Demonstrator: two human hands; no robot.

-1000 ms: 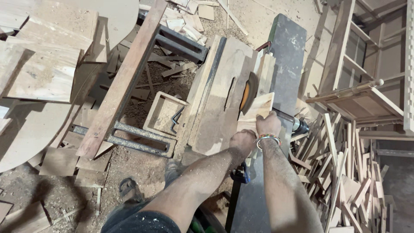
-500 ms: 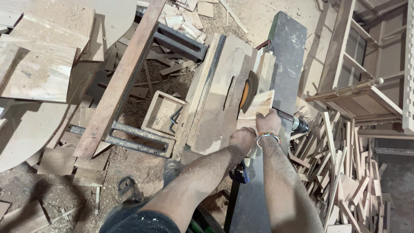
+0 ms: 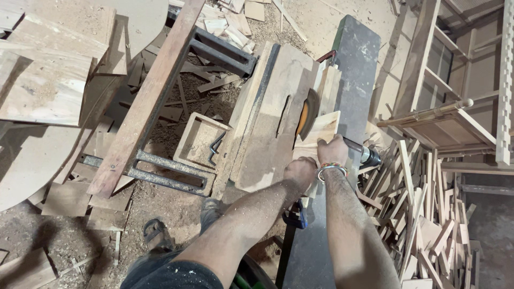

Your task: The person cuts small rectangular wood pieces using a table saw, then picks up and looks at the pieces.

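Note:
A small pale wooden board (image 3: 323,130) lies flat on the saw table (image 3: 273,123), its left edge against the circular saw blade (image 3: 307,113). My left hand (image 3: 300,171) presses on the board's near left corner. My right hand (image 3: 332,150), with a coloured bracelet on the wrist, holds the board's near right part. Both hands sit just behind the blade. The board's near end is hidden under my hands.
A long grey metal planer bed (image 3: 350,64) runs along the right of the saw. Several cut wooden strips (image 3: 423,214) are heaped on the right beside wooden frames (image 3: 444,123). A long plank (image 3: 152,96), a small open wooden box (image 3: 201,139) and sawdust-covered offcuts lie on the left.
Both hands and the board have stayed at the blade, shifting only slightly forward along it. The view has barely moved.

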